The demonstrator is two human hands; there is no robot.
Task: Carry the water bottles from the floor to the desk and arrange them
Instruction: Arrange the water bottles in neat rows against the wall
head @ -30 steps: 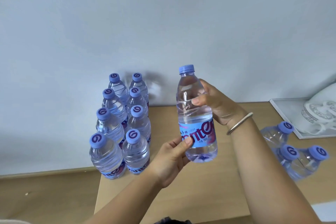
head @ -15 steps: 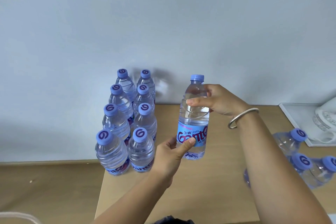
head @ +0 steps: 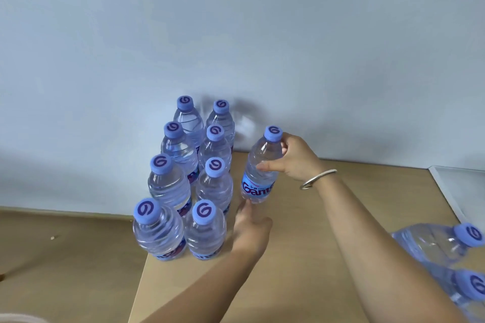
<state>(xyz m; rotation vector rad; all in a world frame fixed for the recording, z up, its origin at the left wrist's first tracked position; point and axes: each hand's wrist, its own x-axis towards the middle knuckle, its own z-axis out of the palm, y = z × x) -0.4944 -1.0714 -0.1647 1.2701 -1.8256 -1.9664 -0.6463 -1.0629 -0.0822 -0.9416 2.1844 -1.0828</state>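
Right hand grips the bottle by its shoulder, left hand loosely open steadying its base, starting a third row on the desk.

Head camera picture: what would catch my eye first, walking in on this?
Eight blue-capped water bottles standing in two neat rows at the desk's left back corner, against the wall. Just right of them, the right hand grips a ninth bottle by its upper half, while the left hand reaches toward its base. More bottles lie at the right edge.
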